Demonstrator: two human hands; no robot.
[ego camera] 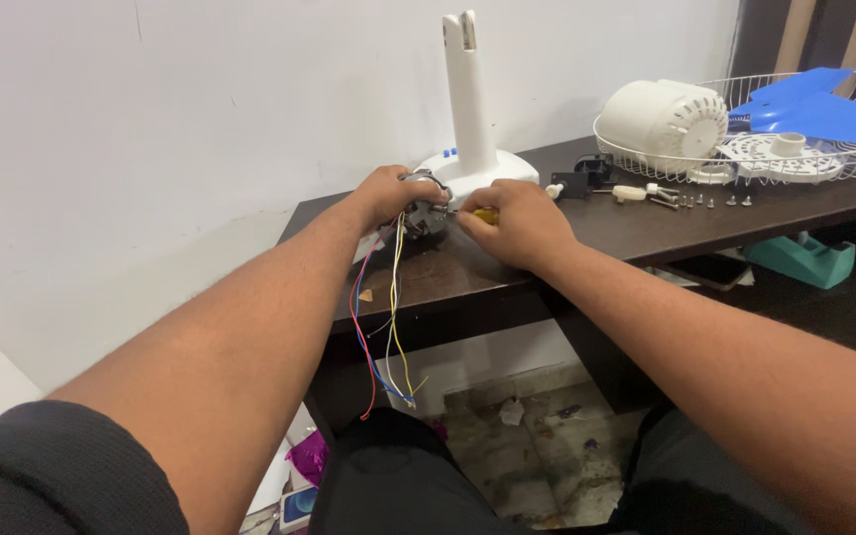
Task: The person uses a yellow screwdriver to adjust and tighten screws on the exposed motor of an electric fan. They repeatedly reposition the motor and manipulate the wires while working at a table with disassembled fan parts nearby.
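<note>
My left hand (385, 195) grips a small metal fan motor (426, 213) at the left end of a dark wooden table (596, 238). Red, blue, yellow and white wires (388, 317) hang from the motor over the table's front edge. My right hand (517, 223) is closed around a yellow-handled screwdriver (485, 215), its tip pointing left into the motor. Just behind both hands stands the white fan base with its upright neck (470, 109).
On the table's right lie a wire fan guard (844, 163) holding a white motor cover (666, 124) and blue blades (824, 109), plus several loose screws (710, 201) and small black parts (587, 176). A teal object (809, 260) sits below. Litter covers the floor (527, 436).
</note>
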